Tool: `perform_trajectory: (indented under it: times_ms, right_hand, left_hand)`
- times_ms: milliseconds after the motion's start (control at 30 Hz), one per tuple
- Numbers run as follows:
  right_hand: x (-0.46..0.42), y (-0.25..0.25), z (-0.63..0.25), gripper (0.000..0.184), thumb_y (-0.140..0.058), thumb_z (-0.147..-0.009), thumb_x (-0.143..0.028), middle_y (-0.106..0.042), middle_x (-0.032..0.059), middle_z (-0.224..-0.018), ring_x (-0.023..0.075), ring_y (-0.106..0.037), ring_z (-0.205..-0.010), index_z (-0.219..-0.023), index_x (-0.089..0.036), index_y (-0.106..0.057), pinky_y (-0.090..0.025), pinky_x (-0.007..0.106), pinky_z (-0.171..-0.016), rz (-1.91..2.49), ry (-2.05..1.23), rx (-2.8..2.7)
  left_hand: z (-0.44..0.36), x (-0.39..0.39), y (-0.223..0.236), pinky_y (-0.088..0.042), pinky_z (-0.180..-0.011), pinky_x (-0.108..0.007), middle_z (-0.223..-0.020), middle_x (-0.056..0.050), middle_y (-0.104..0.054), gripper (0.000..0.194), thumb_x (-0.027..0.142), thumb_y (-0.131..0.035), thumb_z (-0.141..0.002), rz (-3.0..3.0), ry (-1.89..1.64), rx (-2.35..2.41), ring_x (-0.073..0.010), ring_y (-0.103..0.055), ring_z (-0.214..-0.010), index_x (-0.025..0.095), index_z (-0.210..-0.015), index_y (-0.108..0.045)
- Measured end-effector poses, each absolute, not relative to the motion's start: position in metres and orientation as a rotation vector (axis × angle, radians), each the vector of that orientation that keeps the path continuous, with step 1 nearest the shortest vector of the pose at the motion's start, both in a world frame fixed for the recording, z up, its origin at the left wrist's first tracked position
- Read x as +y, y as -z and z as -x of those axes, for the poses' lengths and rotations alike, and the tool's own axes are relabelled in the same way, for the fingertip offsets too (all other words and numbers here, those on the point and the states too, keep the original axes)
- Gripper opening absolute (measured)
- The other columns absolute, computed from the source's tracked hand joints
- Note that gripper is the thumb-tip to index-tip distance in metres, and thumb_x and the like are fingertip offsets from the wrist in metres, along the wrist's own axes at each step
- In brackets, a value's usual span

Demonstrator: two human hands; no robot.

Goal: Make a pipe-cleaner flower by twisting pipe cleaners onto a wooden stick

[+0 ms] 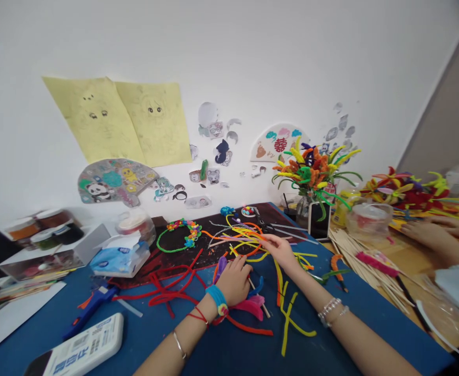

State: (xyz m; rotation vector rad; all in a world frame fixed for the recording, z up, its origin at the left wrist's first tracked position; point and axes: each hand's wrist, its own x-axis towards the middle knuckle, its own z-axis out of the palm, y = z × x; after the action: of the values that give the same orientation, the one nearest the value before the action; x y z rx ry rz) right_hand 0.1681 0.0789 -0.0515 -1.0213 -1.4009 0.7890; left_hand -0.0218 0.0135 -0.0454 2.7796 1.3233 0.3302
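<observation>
L hand (233,281): centre of blue mat (221,355), fingers curled over loose stems; clenched or just resting, can't tell.
R hand (280,251): fingers stretched toward orange-yellow tangle (245,241), on or just above it; no clear pinch, can't tell.
Near L hand: purple stem (219,269) just beside fingers, pink fluffy piece (251,308) below palm, red stems (167,292) to the left, partly under wrist.
Near R hand: yellow stems (288,324) under forearm, loose on mat.
Shaped so far: green ring (178,235) w/ beaded flowers, lying on dark glitter sheet (147,261); bouquet (311,172) of pipe-cleaner flowers in glass vase, at back of mat.
Unshaped: most stems on mat, spread & crossing, approx. all colours, no visible joins.
In the way: tangle overlapping itself; forearms across yellow & red stems; phone (319,220) propped at vase.
Around: glue gun (90,310) & tissue box (119,258) at L side; white box (84,344) at near edge; wooden sticks (358,261) at R.
Other person: hands (429,235) at far R, beside more pipe-cleaner flowers (405,190), apart from both hands above.
</observation>
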Motion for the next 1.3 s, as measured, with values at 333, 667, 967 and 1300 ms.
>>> perform_trajectory:
  times_ms: [333, 667, 967, 1300]
  right_hand:
    - [0.088, 0.032, -0.207, 0.033, -0.073, -0.06, -0.022, -0.067, 0.0049, -0.095, 0.0153, -0.062, -0.086, -0.091, -0.019, -0.064, -0.051, 0.026, -0.081, 0.658, -1.176, -0.752]
    - [0.098, 0.028, -0.244, 0.02, -0.069, -0.064, -0.02, -0.065, -0.0008, -0.097, 0.0081, -0.06, -0.077, -0.082, -0.021, -0.06, -0.05, 0.022, -0.072, 0.505, -1.017, -0.56]
    - [0.097, 0.019, -0.263, 0.008, -0.061, -0.071, -0.013, -0.063, 0.002, -0.1, 0.0028, -0.056, -0.063, -0.077, -0.016, -0.056, -0.049, 0.015, -0.062, 0.344, -0.815, -0.465]
    - [0.098, 0.019, -0.288, 0.015, -0.042, -0.086, -0.013, -0.063, 0.0008, -0.082, 0.0048, -0.061, -0.08, -0.079, -0.012, -0.055, -0.052, 0.015, -0.079, 0.225, -0.913, -0.157]
  left_hand:
    - [0.021, 0.014, 0.046, -0.026, -0.1, -0.045, -0.129, -0.009, -0.04, 0.031, 0.02, -0.036, -0.08, -2.821, -0.394, 1.296, -0.0242, -0.029, -0.123, 0.018, -0.108, -0.047]
    - [0.021, 0.014, 0.049, -0.026, -0.1, -0.044, -0.129, -0.01, -0.039, 0.032, 0.02, -0.036, -0.079, -2.837, -0.396, 1.308, -0.0239, -0.028, -0.123, 0.018, -0.11, -0.046]
    - [0.021, 0.013, 0.049, -0.025, -0.099, -0.045, -0.132, -0.01, -0.037, 0.034, 0.023, -0.035, -0.081, -2.874, -0.347, 1.317, -0.0244, -0.026, -0.125, 0.017, -0.114, -0.044]
    - [0.021, 0.012, 0.048, -0.025, -0.099, -0.045, -0.134, -0.011, -0.034, 0.035, 0.023, -0.035, -0.081, -2.892, -0.296, 1.334, -0.0244, -0.025, -0.125, 0.017, -0.115, -0.043]
